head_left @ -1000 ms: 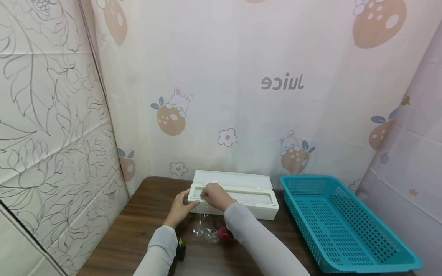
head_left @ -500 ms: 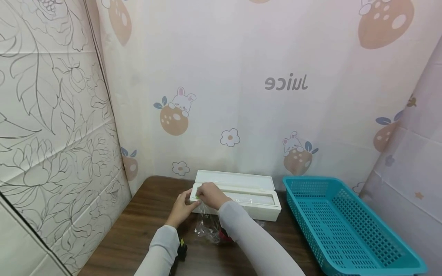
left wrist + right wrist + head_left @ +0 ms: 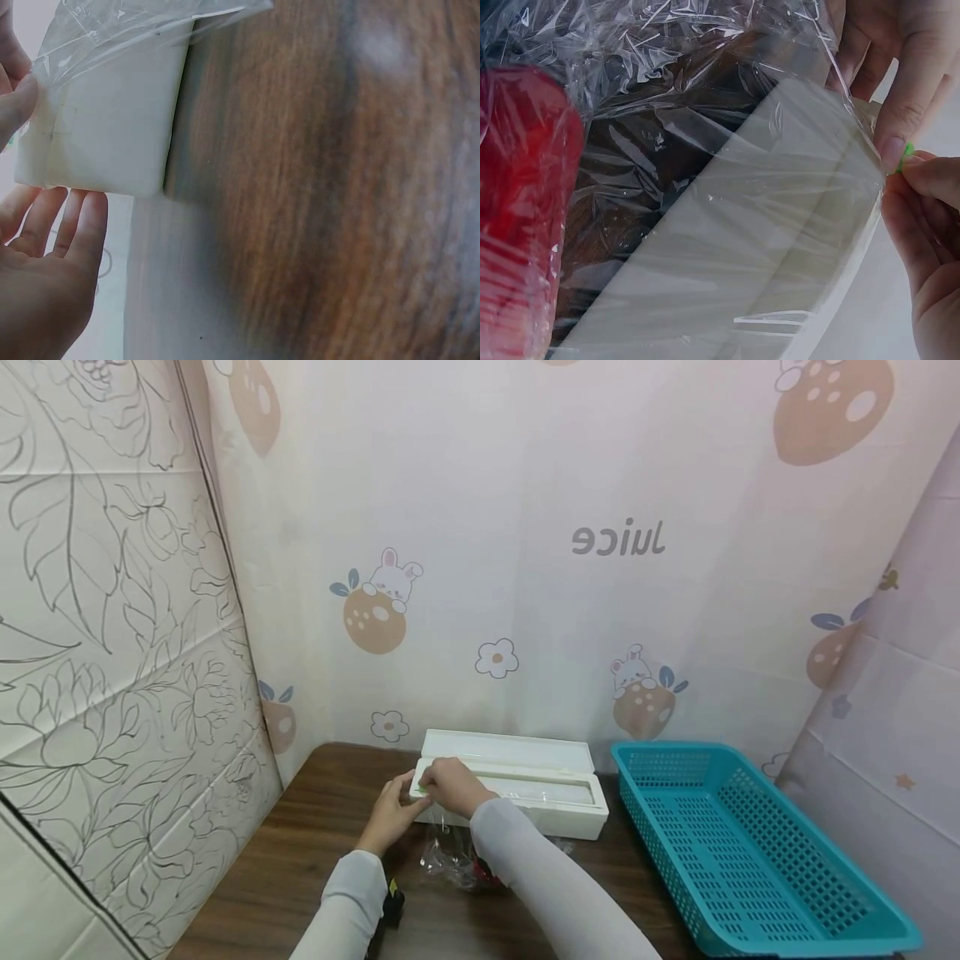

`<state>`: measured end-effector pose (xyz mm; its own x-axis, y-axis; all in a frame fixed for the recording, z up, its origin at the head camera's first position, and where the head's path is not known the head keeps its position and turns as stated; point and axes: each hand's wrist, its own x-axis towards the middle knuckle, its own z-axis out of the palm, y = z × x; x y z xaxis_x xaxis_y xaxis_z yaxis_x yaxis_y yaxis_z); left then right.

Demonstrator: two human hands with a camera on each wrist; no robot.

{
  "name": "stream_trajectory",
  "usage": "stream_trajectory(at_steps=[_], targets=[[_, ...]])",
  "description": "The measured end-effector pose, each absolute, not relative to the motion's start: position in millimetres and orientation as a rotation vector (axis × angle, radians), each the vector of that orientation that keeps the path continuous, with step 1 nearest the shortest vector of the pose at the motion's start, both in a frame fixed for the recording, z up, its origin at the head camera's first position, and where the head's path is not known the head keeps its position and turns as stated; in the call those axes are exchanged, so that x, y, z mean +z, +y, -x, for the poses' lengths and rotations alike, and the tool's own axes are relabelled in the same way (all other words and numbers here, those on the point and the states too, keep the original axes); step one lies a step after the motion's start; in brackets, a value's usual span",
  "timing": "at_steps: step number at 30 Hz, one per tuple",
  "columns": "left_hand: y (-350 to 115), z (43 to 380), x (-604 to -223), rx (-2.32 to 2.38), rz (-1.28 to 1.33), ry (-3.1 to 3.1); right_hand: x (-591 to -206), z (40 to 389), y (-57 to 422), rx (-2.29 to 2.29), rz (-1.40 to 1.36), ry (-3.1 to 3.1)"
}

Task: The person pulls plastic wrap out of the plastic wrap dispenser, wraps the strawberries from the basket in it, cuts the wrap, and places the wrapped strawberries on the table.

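A long white cling film dispenser box (image 3: 570, 820) stands at the back of the table, its lid (image 3: 510, 750) tipped back. My left hand (image 3: 388, 817) grips the left end, thumb at the front edge and fingers against the end face. Between thumb and finger, my right hand (image 3: 454, 787) pinches a small green slider (image 3: 905, 156) at that same end. Clear cling film (image 3: 705, 247) drapes over the box's front and down onto the table. Under or behind the film lies a red object (image 3: 525, 187); its kind is unclear, and my right sleeve partly hides it in the head view.
To the right stands a teal plastic basket (image 3: 675, 877) with perforated walls. A black item with a yellow mark (image 3: 393, 906) lies beside my left sleeve on the wooden table (image 3: 300, 852). Patterned curtains (image 3: 525, 568) hang right behind the box and at both sides.
My right hand has moved left along the box to its left end, and the green slider has come into sight. The left hand keeps its hold on the box end.
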<state>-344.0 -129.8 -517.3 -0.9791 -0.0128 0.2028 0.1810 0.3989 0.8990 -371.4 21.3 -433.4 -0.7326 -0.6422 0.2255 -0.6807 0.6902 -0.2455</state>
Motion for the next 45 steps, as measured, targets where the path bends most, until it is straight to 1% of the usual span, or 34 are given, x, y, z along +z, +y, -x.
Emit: stream_trajectory(at_steps=[8,16,23,27,33,37,45], targets=[[-129.4,342.3,-513.8,-1.593,0.168,-2.499,-438.4,372.0,14.2,0.439,-1.119,-2.725],[-128.5,345.0,-508.8,-1.534,0.129,-2.514,-436.4,371.5,9.6,0.454,-1.082,-2.727],[-128.0,344.3,-508.7,-1.564,0.132,-2.495,-440.0,369.5,10.8,0.585,-1.028,-2.703],[-127.8,342.8,-508.4,-1.549,0.144,-2.505,-439.2,366.7,14.3,0.664,-1.049,-2.74],[-127.4,340.9,-507.3,-1.45,0.14,-2.559,-437.4,360.2,29.2,0.735,-1.117,-2.827],[-125.8,340.7,-507.5,-1.408,0.134,-2.58,-436.5,355.9,43.4,0.768,-1.108,-2.858],[-123.6,339.2,-504.4,-1.418,0.091,-2.584,-437.0,348.2,85.5,0.79,-1.104,-2.77]])
